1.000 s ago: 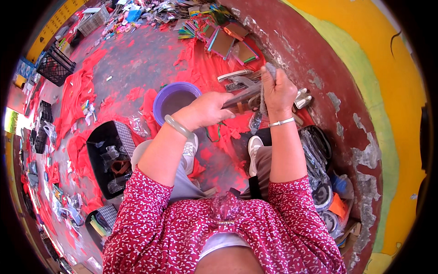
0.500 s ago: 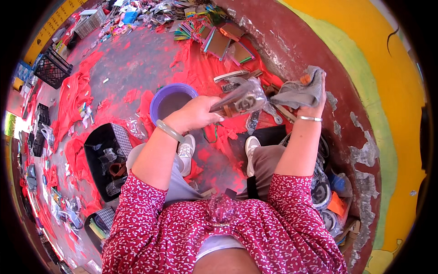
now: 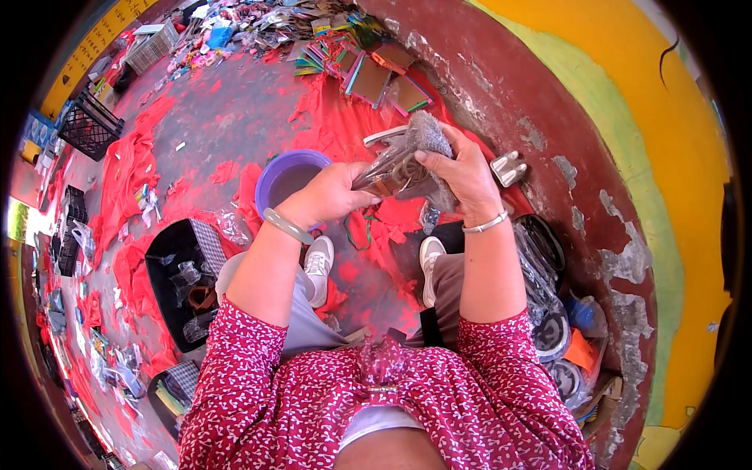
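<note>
- Landmark: the purple basin point(image 3: 262, 186), standing on the floor; all places are given from it.
- Package: the clear plastic package point(image 3: 395, 174), with a brown, coiled item inside, is held in the air to the right of the basin.
- Left hand point(image 3: 327, 192): its grip is closed on the package's near end, at the basin's lower right.
- Right hand point(image 3: 468, 174): farther right of the basin, its grip is closed around the gray cloth point(image 3: 433, 137), the thumb lying over the package's far end.
- Change: half a second ago the cloth hangs from the right hand, farther right of the basin and away from the package; now it is bunched against the plastic.
- Meaning: both hands now appear to work on one object, the left steadying while the right presses the cloth; contact seems restored.
- Surroundings: a black bin point(image 3: 153, 286) stands lower left of the basin.
</note>
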Motion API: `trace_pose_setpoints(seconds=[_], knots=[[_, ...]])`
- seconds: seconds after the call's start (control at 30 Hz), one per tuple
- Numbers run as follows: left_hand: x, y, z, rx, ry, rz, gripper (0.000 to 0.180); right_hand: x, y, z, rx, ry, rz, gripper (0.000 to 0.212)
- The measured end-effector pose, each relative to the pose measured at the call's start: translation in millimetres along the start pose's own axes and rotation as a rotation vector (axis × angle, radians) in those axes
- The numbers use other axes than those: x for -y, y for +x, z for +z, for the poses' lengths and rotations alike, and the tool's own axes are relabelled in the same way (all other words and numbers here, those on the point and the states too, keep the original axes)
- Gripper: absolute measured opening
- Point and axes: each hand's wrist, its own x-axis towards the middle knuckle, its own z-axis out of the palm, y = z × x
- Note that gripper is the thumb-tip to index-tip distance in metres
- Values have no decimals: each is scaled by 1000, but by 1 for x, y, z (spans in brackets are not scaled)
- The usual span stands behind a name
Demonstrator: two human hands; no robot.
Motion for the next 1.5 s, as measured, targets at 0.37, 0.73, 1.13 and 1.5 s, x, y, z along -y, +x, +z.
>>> trace_pose_setpoints(seconds=[0.37,0.73,1.13,1.5], knots=[[-30,-7,14,124,-118,-85,29,-17,8,13,-399,10,-252,11],[-30,-8,17,113,-36,-121,29,-33,25,-5,-752,-651,-418,34],[-9,-2,-1,-158,-264,73,51,-29,31,-76,-422,656,9,35],[-7,4,2,-461,-149,178,48,-31,24,-33,42,1041,10,33]])
